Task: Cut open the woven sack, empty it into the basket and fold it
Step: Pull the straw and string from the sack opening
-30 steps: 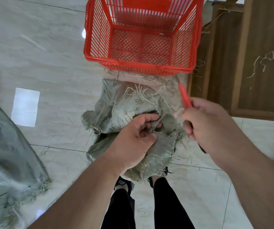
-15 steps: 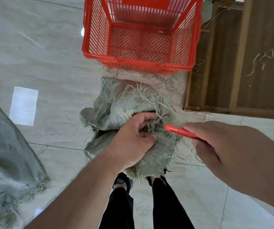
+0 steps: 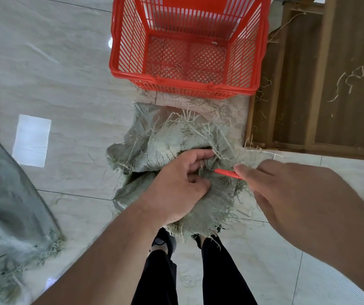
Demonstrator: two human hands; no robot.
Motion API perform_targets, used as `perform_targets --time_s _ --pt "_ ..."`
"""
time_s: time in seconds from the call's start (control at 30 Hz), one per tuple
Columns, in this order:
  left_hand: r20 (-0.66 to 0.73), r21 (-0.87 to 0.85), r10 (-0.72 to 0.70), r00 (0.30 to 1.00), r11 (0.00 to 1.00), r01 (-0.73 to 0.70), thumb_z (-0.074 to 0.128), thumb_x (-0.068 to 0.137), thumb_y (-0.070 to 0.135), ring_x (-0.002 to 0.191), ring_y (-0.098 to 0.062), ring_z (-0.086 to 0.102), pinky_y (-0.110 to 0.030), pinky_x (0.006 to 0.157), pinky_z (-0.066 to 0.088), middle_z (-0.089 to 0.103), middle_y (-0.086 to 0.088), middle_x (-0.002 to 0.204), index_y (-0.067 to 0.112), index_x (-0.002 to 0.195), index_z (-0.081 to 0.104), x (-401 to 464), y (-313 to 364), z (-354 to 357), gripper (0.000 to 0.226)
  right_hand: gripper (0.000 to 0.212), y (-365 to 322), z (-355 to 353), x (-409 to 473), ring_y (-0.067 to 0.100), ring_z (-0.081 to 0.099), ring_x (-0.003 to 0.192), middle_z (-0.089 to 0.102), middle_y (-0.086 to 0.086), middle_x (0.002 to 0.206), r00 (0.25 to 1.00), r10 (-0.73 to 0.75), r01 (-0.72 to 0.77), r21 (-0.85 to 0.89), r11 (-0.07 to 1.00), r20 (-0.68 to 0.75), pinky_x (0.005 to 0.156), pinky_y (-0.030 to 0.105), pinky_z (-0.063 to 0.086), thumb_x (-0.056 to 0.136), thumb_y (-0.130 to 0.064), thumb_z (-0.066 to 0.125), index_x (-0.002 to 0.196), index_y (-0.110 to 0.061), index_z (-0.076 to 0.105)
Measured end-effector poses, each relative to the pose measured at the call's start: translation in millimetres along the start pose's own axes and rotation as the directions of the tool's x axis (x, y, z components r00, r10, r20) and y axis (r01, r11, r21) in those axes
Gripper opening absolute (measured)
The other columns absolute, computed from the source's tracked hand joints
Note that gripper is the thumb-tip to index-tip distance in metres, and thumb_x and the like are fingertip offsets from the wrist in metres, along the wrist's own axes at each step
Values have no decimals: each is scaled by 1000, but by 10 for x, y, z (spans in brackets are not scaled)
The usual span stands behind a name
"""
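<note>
The woven sack (image 3: 172, 139) is lying crumpled on the tiled floor (image 3: 71, 84), just in front of my two feet, and its frayed green threads are sticking out at the top edge. I am gripping a bunched fold of the sack with my left hand (image 3: 176, 183); the fingers are curled closed into the cloth near its middle. My right hand (image 3: 304, 194) is reaching over the right side of the sack and is holding a thin red cutter (image 3: 227, 172) between the thumb and the fingers, so this hand is closed around the tool. The tip of the cutter is pointing to the left, toward my left fingers, and it is touching or almost touching the cloth there; I cannot tell which. Beyond the sack, just past its far edge, the red basket (image 3: 132, 51) is standing upright on the floor, and only some loose fibres are lying on its grid bottom. To the right of the sack and the basket, a brown wooden frame (image 3: 330, 84) is lying, with a few pale threads on it. Well to the left of the sack, another grey-green sack (image 3: 7, 205) is resting at the border of the view, blurred. Below the sack, my black trousers (image 3: 220, 271) are showing.
</note>
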State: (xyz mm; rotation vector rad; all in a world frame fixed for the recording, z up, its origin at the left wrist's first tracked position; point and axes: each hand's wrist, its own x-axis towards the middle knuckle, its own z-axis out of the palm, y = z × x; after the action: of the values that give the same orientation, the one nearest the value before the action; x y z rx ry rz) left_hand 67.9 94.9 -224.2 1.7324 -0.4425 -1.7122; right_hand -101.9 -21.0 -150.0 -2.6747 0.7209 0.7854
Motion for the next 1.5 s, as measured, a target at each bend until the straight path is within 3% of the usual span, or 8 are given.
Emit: perform_targets --time_s 0.1,0.27,0.4,0.57,0.97,1.1,1.27,1.5 --pt "20 28 23 1000 999 -24 65 94 -7 76 0 70 -22 79 61 70 16 127 35 135 59 -14 36 11 59 63 -70 -44 -6 26 60 48 62 0 72 999 11 -11 4 1000 33 39 30 46 67 -12 88 127 -19 70" --pt "23 99 16 1000 995 -18 65 94 -6 78 4 71 -18 76 57 73 20 120 35 133 62 -53 26 -8 56 50 -285 -129 148 25 66 95 57 -3 119 991 -64 67 -24 997 116 52 31 30 104 -25 43 153 -30 31" --pt "29 115 20 999 993 -23 66 95 -5 75 6 70 -13 72 55 70 22 127 33 136 61 -82 35 -62 56 57 -238 -226 65 21 46 59 61 -4 93 999 11 -11 -4 1000 48 46 23 13 93 -51 34 141 -30 57" --pt "38 178 32 999 983 -38 64 96 -2 92 2 73 -21 84 60 73 23 118 43 121 64 -70 63 8 52 50 -285 -54 106 24 66 93 55 -3 115 988 -3 6 -20 1000 158 47 30 21 102 -21 45 150 -29 35" --pt "-31 143 -25 999 989 30 64 97 -2 103 6 71 -24 96 59 72 22 125 37 134 65 -54 59 -70 53 54 -188 15 -73 18 67 92 52 -7 112 974 102 -110 31 993 202 61 32 47 103 -28 47 152 -32 23" --pt "38 120 -31 999 992 27 63 97 -3 100 -1 73 -31 98 59 70 20 130 35 138 62 -64 77 92 56 56 -195 31 -143 21 67 92 53 -4 114 971 122 -116 -39 992 205 56 33 37 102 -20 45 153 -30 24" --pt "40 11 -37 998 999 37 62 94 -11 72 3 71 -18 75 59 69 28 121 41 129 63 -63 113 58 63 54 -148 61 29 23 67 91 56 -1 112 975 110 -106 -31 994 195 58 32 38 98 -17 46 150 -28 35" --pt "-1 95 7 1000 995 -7 64 97 -2 74 -29 59 -63 84 57 53 39 132 64 147 34 -62 124 -114 88 23 289 -58 -391 7 61 69 63 -16 81 967 251 -240 485 841 43 58 27 46 98 -40 51 118 -52 51"
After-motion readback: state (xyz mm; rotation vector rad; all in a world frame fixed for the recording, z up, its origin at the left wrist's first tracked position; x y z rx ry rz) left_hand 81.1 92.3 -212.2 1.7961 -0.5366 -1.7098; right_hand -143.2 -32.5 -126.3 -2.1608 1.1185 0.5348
